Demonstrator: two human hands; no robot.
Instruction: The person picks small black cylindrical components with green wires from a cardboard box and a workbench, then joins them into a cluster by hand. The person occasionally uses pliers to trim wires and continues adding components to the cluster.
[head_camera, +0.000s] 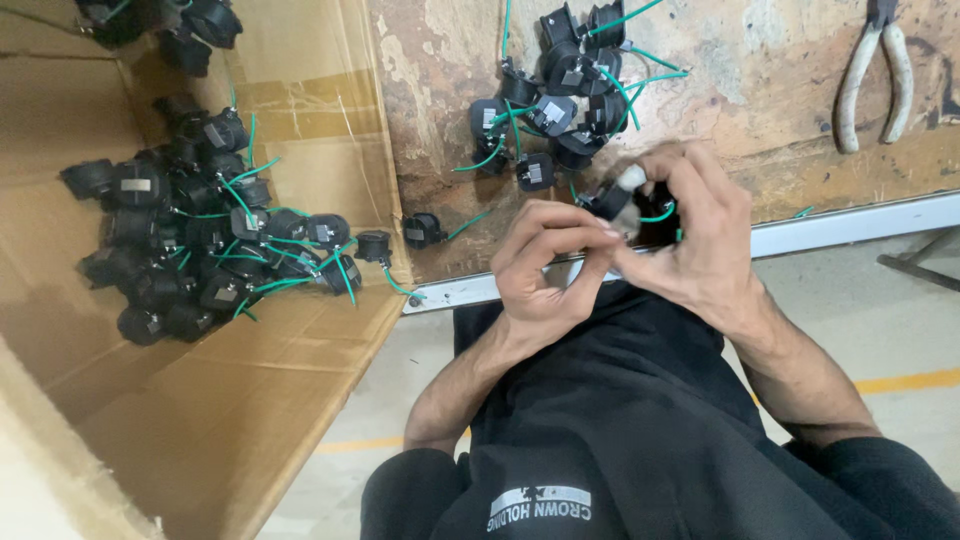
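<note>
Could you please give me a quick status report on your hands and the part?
Both hands, left hand and right hand, closed on one small black plastic connector with green wire. Nothing blocking. Metal pliers lie apart.

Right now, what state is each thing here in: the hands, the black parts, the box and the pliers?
Left hand: fingers curled, touching the black part.
Right hand: closed around a black part with green wire.
Pile of parts on workbench: loose, heaped.
Single part: lying alone near the bench edge.
Cardboard box: open, partly filled with black parts.
Pliers: lying untouched, handles apart.
</note>
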